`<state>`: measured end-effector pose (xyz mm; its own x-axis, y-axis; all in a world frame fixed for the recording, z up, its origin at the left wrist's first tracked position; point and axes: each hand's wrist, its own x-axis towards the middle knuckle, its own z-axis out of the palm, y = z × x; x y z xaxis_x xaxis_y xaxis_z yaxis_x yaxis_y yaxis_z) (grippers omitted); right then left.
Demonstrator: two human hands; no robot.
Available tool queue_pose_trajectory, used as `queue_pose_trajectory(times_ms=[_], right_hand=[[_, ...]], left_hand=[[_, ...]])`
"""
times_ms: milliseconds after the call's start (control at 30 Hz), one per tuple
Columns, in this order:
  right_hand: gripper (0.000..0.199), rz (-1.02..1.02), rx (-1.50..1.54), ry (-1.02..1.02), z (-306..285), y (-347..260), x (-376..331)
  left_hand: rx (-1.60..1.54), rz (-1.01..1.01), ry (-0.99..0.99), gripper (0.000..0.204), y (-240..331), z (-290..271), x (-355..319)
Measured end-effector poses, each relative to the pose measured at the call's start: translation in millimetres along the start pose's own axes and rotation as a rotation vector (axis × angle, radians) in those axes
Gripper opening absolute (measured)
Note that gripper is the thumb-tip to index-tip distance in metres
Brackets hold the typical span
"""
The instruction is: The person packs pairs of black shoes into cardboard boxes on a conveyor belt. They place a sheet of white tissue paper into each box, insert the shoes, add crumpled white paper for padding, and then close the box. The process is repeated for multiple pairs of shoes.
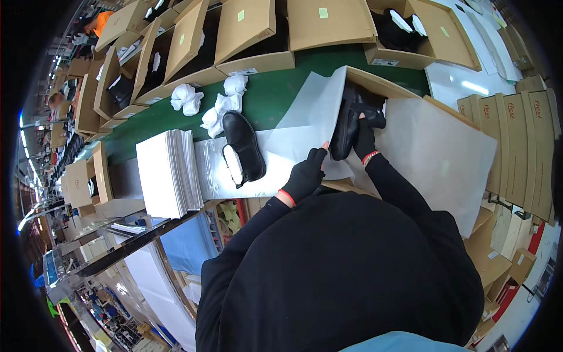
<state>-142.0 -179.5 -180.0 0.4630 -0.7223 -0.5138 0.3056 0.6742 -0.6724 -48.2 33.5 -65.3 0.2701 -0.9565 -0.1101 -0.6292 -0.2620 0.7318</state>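
A black shoe (pixel 348 120) lies in a cardboard box (pixel 399 87) lined with white tissue paper (pixel 437 146). My right hand (pixel 365 139), in a black glove with bare fingertips, reaches into the box and grips the shoe at its side; some of its fingers are hidden. My gloved left hand (pixel 306 175) is beside the box's left side, by the edge of the paper, its forefinger stretched out and nothing visible in it. To its left, another black shoe (pixel 245 149) with white stuffing in its opening rests on the work surface (pixel 272 170).
Crumpled white paper wads (pixel 220 114) lie on the green belt (pixel 264 97). A stack of white sheets (pixel 167 173) stands at the left. Open shoe boxes (pixel 252 35) line the far side. Upright cartons (pixel 510 149) are at the right. A person in orange (pixel 101 23) is far left.
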Motion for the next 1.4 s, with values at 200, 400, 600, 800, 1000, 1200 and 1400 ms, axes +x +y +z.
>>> queue_pose_trajectory(times_ms=[200,400,600,800,1000,1200,1400], right_hand=[[0.063,0.387,0.048,-0.201,-8.1,-0.8,-39.6],[0.073,0.567,-1.055,-0.657,-27.7,-10.6,-127.2],[0.076,0.402,-1.646,-0.518,19.5,-40.3,-166.6],[0.070,0.184,-1.492,-0.214,45.8,-39.3,-198.9],[0.065,-0.110,-1.250,-0.282,69.9,-30.9,-213.4],[0.067,-0.281,-1.059,-0.427,126.4,-67.7,-218.6],[0.043,-0.657,-1.029,-0.580,105.1,-87.0,-205.9]], left_hand=[[-0.171,-0.140,-0.088,0.073,5.7,-9.7,-14.8],[-0.108,-0.098,-0.084,0.034,-48.9,-134.2,20.9],[0.787,-0.291,0.015,0.049,-223.9,-236.4,99.3],[0.804,-0.472,-0.017,0.066,-287.1,-227.5,112.6],[0.308,0.030,0.472,0.043,-257.5,-239.9,101.4],[-0.215,0.225,0.022,0.038,-59.7,-202.2,46.1],[-0.483,-0.002,-0.045,0.048,54.6,-96.6,-6.6]])
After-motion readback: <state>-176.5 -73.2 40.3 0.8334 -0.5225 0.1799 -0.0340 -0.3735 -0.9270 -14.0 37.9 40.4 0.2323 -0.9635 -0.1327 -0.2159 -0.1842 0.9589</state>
